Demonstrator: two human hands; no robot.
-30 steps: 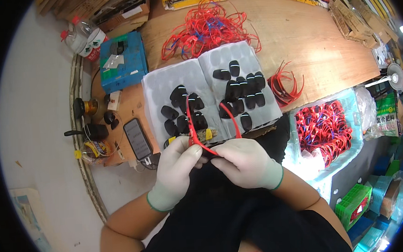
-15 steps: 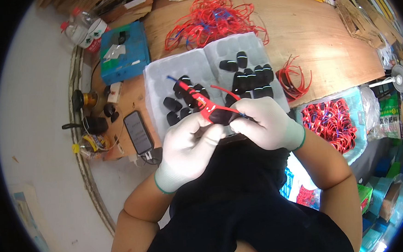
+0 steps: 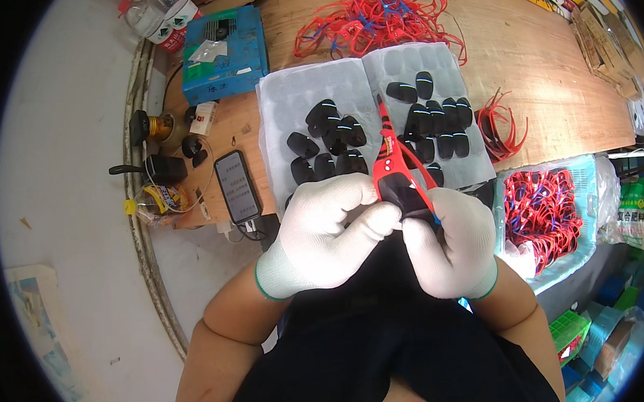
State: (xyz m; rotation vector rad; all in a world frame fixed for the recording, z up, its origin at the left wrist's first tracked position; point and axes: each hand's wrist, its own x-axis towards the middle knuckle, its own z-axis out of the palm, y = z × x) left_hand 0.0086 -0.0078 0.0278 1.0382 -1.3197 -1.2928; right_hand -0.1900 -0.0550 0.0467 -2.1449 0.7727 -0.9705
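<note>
White gloves with green cuffs cover both hands. My left hand (image 3: 329, 231) pinches one side of a pair of red sunglasses (image 3: 390, 161), its thumb near the lower edge of a dark lens. On the other side my right hand (image 3: 454, 246) grips the same sunglasses, thumb and fingers closed at the rim. One red temple with a black tip points away from me. Behind the hands, loose dark lenses (image 3: 303, 145) lie in groups on white moulded sheets (image 3: 293, 92). The fingers hide part of the near rim.
A heap of red and blue frames (image 3: 377, 13) lies at the back, a few red frames (image 3: 500, 127) to the right. A light-blue crate (image 3: 586, 207) holds more. At left are a phone (image 3: 238, 185), a blue metal box (image 3: 223, 56) and bottles (image 3: 150, 23).
The sunglasses have turned, so the temple now points more straight away from me instead of to the left. Both hands sit further right in the picture, and the whole scene has shifted right.
</note>
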